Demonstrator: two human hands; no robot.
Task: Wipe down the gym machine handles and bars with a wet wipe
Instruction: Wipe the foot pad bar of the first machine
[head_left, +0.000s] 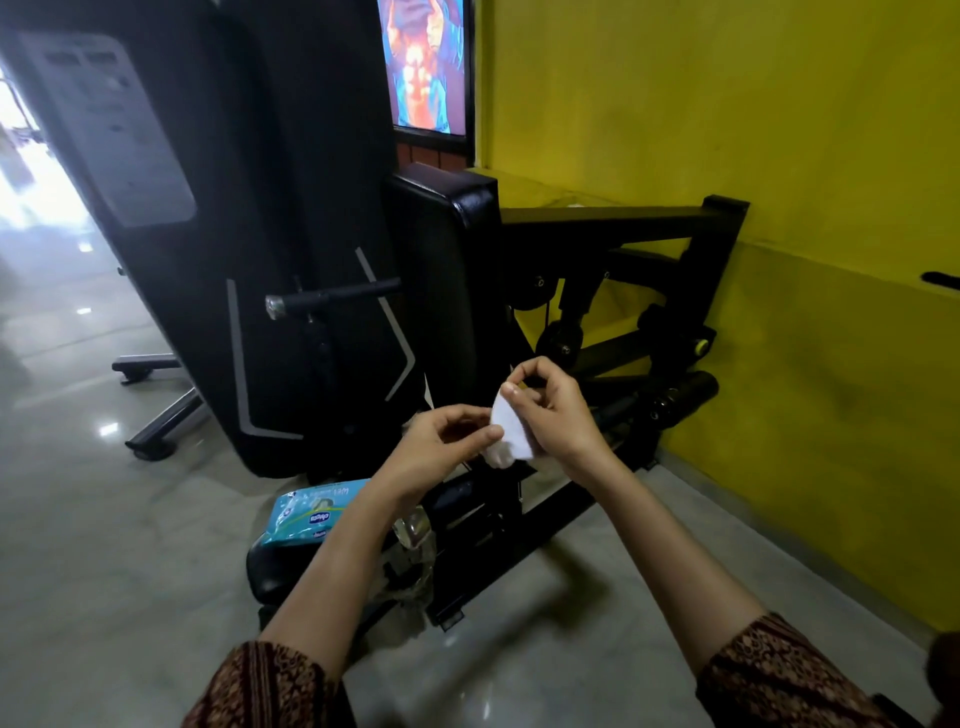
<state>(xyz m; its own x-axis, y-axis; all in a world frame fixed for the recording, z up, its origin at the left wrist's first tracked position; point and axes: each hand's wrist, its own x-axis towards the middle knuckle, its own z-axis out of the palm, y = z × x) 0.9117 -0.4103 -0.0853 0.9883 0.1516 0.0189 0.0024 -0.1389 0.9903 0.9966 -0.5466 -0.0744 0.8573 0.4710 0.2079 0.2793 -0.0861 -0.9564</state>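
Observation:
A folded white wet wipe (511, 431) is held between both hands in front of the black gym machine. My left hand (441, 447) pinches its lower left edge. My right hand (556, 410) pinches its upper edge with thumb and forefinger. A black handle bar (332, 299) with a chrome end cap sticks out to the left from the machine's shroud, well above and left of the hands. Padded roller bars (675, 395) lie to the right of my right hand, near the yellow wall. A blue wipe packet (311, 514) rests on the machine's seat pad below my left forearm.
An upright black back pad (447, 270) stands just behind the hands. The black steel frame (623, 218) runs right toward the yellow wall (753, 130). A crumpled clear plastic wrapper (413, 540) lies by the packet. Glossy grey floor tiles (104, 519) spread left and front.

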